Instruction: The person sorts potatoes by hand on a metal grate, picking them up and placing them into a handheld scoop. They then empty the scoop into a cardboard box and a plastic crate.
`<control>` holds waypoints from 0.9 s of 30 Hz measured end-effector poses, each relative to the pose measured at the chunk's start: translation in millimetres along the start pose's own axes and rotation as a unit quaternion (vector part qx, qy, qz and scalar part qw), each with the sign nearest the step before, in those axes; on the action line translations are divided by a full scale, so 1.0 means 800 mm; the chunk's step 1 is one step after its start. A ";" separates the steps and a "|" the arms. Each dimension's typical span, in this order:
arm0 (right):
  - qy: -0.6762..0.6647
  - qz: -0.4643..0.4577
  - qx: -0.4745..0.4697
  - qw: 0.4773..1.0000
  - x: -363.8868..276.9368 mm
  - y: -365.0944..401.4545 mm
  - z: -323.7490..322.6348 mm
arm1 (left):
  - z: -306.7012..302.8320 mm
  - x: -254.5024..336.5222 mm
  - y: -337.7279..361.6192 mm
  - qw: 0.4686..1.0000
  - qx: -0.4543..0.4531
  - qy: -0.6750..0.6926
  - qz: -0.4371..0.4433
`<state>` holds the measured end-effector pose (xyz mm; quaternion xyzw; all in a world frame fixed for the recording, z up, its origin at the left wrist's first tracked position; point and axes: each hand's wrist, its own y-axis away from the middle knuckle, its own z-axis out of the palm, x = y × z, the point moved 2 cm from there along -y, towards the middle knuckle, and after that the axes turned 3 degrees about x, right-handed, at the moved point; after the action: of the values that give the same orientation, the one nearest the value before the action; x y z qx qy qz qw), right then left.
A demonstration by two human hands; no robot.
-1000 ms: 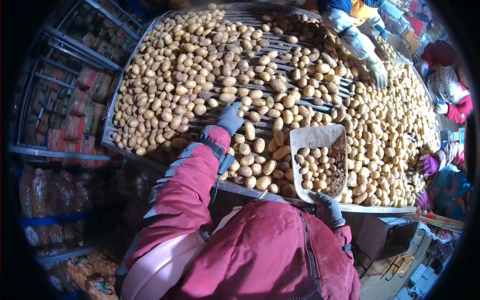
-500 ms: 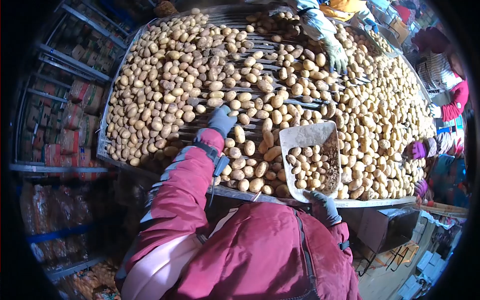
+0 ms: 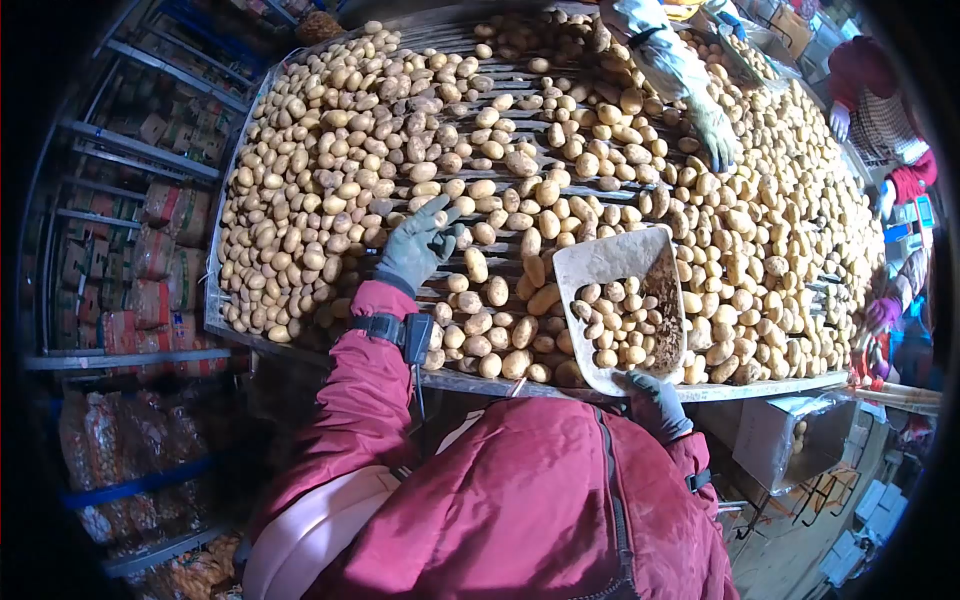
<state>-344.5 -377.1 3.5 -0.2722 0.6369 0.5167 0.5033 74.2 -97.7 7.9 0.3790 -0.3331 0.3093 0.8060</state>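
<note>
My left hand [image 3: 415,247], in a grey-green glove, is raised slightly over the slatted sorting table [image 3: 600,190]. Its fingers curve around a small potato [image 3: 440,218], partly hidden by the glove. Loose potatoes [image 3: 477,265] lie close by on the slats. At the near edge, my gloved right hand [image 3: 655,404] grips a white, dirt-stained scoop [image 3: 612,262] by its handle end. Several small potatoes [image 3: 612,320] sit in the scoop, which rests among larger ones.
Across the table, a co-worker's gloved hand [image 3: 712,135] reaches over the potatoes. Other people work along the right side. A metal rack with packed sacks [image 3: 155,255] stands at left; a cardboard box [image 3: 790,445] stands below the table's right edge.
My left hand has drawn back left from the slats, its fingers now more visible. My right hand stays on the scoop. The co-worker's hand has moved right.
</note>
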 end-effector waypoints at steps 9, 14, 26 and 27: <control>0.230 -0.105 -0.010 0.968 -0.006 0.001 -0.001 | 0.085 -0.108 -0.154 0.878 -0.016 -0.465 0.112; 0.264 -0.082 -0.005 0.961 -0.011 0.005 -0.002 | 0.153 -0.103 -0.138 0.635 0.028 -0.761 0.133; 0.247 -0.107 -0.013 0.963 0.001 0.001 0.000 | 0.155 -0.107 -0.143 0.529 -0.035 -0.839 0.124; 0.243 -0.121 0.014 0.962 -0.005 -0.002 0.003 | 0.157 -0.097 -0.140 0.530 -0.033 -0.838 0.125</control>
<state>-341.1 -375.9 6.7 -0.4582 0.7093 0.3612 0.3956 74.5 -277.9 -35.6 0.3921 -0.9096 -0.0641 0.1214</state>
